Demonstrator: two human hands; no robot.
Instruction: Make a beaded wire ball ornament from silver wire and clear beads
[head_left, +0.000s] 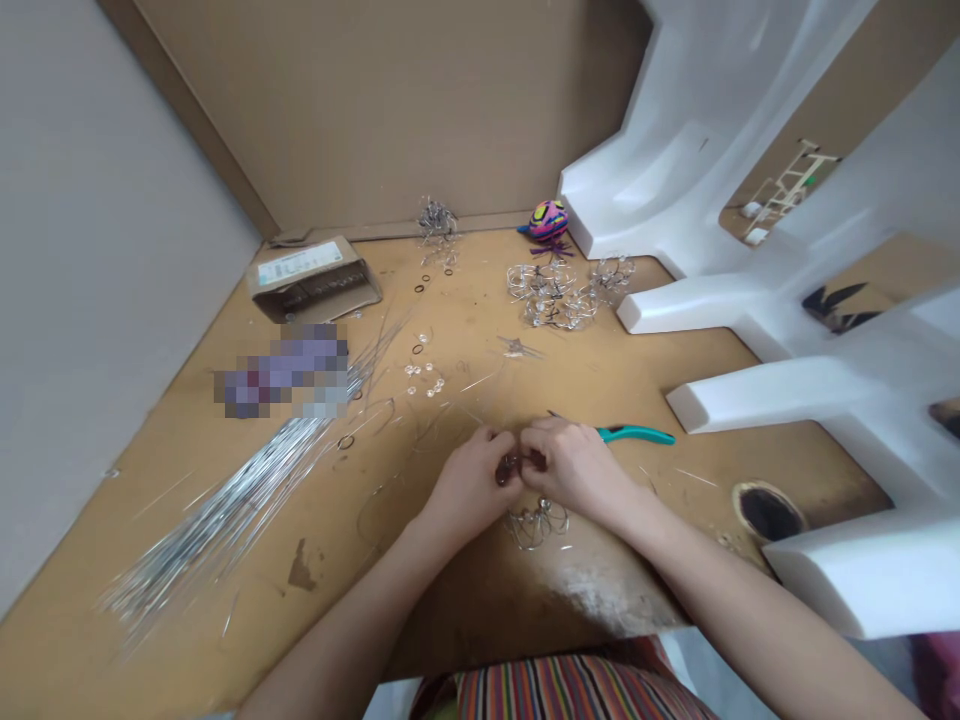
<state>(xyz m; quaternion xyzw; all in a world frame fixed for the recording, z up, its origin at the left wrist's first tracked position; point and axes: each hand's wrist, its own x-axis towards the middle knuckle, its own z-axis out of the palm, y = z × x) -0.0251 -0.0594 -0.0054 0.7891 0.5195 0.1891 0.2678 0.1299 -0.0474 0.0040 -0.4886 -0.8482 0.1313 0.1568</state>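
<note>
Striped clothing (577, 695) showing below, a person's left hand (472, 490) and right hand (574, 465) are pinching a small dark piece (511, 468) between their fingertips, keeping it steady just above a twisted wire cluster (536, 525).

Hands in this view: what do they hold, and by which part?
The left hand and right hand pinch a small dark object between their fingertips; the part is hidden.

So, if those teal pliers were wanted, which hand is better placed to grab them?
Probably the right hand: the teal-handled pliers lie right beside it, while the left hand is farther off, beyond the small dark piece both hands pinch.
</note>
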